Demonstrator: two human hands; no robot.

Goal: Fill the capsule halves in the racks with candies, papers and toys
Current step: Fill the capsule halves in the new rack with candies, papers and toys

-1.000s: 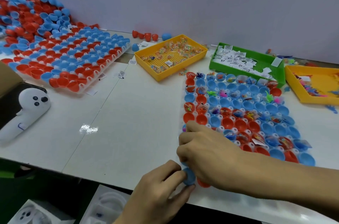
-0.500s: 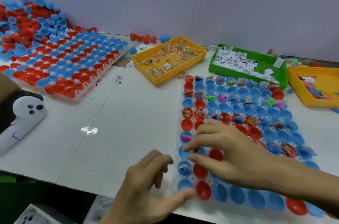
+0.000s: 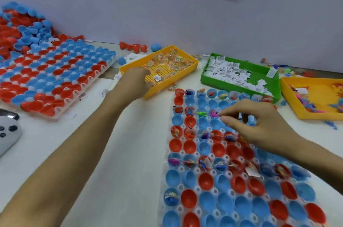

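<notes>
The near rack (image 3: 197,188) holds rows of red and blue capsule halves; some contain candies, papers and small toys, others hold nothing. My left hand (image 3: 135,80) reaches over the near rim of the yellow candy tray (image 3: 172,85), its fingertips down among the wrapped candies and blurred. My right hand (image 3: 258,124) hovers over the rack's upper middle, fingers loosely curled, thumb pointing left; nothing shows in it. To the right lie the green tray (image 3: 232,87) of paper slips and a yellow tray (image 3: 289,102) of small toys.
A second rack (image 3: 89,80) of red and blue halves lies at the left, with a heap of loose halves (image 3: 22,27) behind it. A white device (image 3: 7,133) rests at the left edge. Loose halves (image 3: 133,47) sit by the wall.
My left hand has left the rack's near corner and stretched forward to the candy tray. My right hand has moved up the rack. The view has shifted closer.
</notes>
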